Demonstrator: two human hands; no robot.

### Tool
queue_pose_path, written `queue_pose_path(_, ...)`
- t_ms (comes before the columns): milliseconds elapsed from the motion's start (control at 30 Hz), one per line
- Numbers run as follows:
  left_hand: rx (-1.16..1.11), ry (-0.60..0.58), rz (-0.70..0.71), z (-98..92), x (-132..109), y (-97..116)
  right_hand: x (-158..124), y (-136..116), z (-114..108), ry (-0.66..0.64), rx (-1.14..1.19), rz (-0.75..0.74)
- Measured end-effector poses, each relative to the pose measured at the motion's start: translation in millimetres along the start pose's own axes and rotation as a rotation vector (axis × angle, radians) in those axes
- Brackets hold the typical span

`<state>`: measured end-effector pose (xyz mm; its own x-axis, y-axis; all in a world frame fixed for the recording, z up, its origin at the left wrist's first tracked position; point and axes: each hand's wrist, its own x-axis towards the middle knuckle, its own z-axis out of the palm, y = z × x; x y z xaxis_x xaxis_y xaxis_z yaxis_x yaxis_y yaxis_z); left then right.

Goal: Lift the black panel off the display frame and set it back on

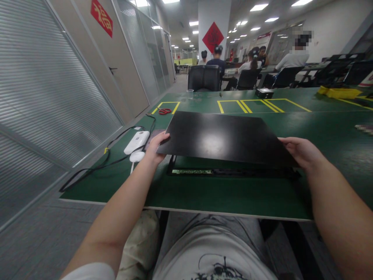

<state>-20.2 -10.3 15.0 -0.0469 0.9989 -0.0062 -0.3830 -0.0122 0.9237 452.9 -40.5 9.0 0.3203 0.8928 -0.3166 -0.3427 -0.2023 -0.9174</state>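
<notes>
Both my hands hold a thin, glossy black rectangular panel [241,134] by its short sides, raised a little above the table. My left hand [157,147] grips its left edge with the thumb on top. On the opposite edge, my right hand [303,151] is closed, its fingers partly hidden under the panel. Below the panel lies a black frame [253,173] with a green circuit strip [192,171] along its near side; most of the frame is covered from view.
A white device [136,142], a round white piece [136,156] and a black cable [84,170] lie at the left. Red-handled scissors [164,111], a clear cup [190,93], a small black box [264,93] and a yellow object [339,92] are farther back. People sit beyond the table.
</notes>
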Motion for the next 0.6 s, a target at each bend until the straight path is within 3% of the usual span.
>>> queue_pose_path(100, 0.011, -0.018, 0.047, 0.9, -3.1, 2.7, 2.1, -1.2, 1.7, 0.01, -0.106, 0.037)
queue_pose_path(333, 0.036, 0.027, 0.084, 1.1, -0.9, -5.6, -1.4, 2.2, 5.7, 0.19, -0.284, -0.187)
queue_pose_path(600, -0.009, 0.025, 0.023, 5.6, 0.3, -17.7, -15.7, 0.1, 16.8, 0.267, -0.472, -0.181)
